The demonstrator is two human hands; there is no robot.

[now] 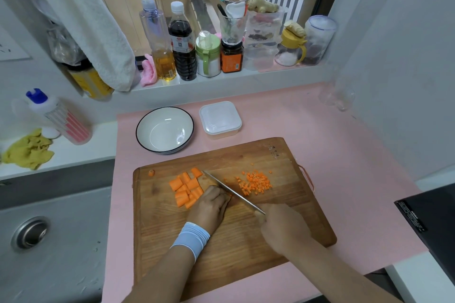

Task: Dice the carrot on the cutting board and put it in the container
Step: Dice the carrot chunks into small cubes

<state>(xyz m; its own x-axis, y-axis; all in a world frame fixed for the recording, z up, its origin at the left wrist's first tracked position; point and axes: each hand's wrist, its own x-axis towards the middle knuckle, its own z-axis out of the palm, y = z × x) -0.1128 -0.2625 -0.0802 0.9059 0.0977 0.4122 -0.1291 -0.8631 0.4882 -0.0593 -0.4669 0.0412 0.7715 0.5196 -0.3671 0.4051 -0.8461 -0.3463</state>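
A wooden cutting board (pixel 246 236) lies on the pink counter. Several thick carrot chunks (pixel 186 188) sit left of centre on it, and a heap of small carrot dice (pixel 256 183) lies to the right. One stray carrot bit (pixel 151 172) rests near the board's far left corner. My right hand (pixel 283 227) grips the handle of a knife (pixel 231 190), whose blade runs diagonally between chunks and dice. My left hand (pixel 211 206), fingers curled, holds down a carrot piece against the blade; the piece is mostly hidden. A lidded clear plastic container (pixel 220 119) stands behind the board.
A white bowl with a dark rim (pixel 145 128) sits left of the container. Bottles and jars (pixel 183 42) line the windowsill. A sink (pixel 32 233) lies to the left, with a yellow cloth (pixel 28 150) and a bottle (pixel 59 115) on its ledge. A black appliance (pixel 433 226) stands at the right.
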